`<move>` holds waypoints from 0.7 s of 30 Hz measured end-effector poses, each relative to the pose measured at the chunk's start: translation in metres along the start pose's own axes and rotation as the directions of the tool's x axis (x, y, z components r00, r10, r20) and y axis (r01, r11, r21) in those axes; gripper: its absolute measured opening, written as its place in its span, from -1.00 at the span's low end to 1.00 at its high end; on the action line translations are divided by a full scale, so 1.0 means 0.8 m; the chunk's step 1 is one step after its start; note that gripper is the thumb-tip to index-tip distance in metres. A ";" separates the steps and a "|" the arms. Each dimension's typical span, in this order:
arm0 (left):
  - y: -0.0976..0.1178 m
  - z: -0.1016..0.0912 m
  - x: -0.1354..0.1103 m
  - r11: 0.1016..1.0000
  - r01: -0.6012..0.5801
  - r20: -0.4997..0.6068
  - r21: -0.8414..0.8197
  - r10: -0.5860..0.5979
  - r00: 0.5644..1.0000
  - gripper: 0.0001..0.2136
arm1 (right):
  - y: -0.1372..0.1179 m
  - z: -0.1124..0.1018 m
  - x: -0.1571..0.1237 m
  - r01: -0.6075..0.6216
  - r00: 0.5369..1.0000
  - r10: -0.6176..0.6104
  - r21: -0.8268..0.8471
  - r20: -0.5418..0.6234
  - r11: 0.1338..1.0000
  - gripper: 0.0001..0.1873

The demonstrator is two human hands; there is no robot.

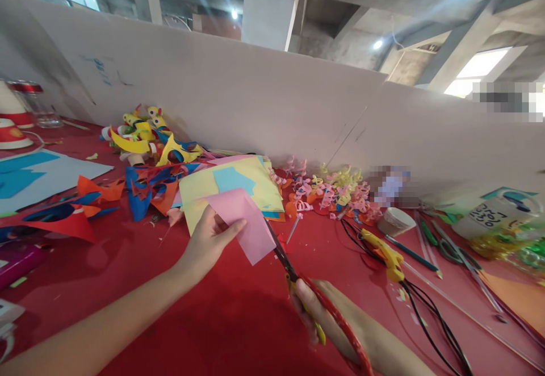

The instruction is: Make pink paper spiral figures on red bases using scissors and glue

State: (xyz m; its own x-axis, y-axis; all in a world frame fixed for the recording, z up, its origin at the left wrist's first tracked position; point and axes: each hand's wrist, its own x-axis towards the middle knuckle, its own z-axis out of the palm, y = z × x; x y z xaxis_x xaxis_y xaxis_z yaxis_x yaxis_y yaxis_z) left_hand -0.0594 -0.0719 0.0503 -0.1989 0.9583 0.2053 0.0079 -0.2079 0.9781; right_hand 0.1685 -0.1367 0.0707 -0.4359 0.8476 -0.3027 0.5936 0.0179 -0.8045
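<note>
My left hand [208,242] pinches a folded pink paper [247,222] by its left edge, thumb on top, holding it just above the red table. My right hand [327,319] is wrapped around the handles of red-and-yellow scissors [298,282]. The dark blades point up and left and meet the right edge of the pink paper. A stack of yellow, blue and pink sheets [230,186] lies right behind the pink paper.
Cut paper scraps and paper figures [149,154] pile up at the back left. Curled paper strips [332,191] lie by the grey partition [264,103]. A yellow glue gun [385,254] with a black cord, a paper cup [394,221], pencils and orange paper [522,299] sit on the right.
</note>
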 end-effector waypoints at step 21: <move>0.004 -0.001 -0.007 0.987 -0.038 -0.006 0.154 0.040 0.999 -0.68 | -0.008 -0.002 -0.004 -0.017 1.000 0.017 -0.101 -0.003 0.995 -0.27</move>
State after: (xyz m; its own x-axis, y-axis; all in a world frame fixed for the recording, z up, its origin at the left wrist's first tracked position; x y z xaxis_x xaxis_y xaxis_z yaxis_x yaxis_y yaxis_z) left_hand -0.0591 -0.0777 0.0521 -0.2046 0.9480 0.2439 0.1663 -0.2118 0.9631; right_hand 0.1675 -0.1385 0.0778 -0.4239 0.8494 -0.3145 0.6660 0.0570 -0.7437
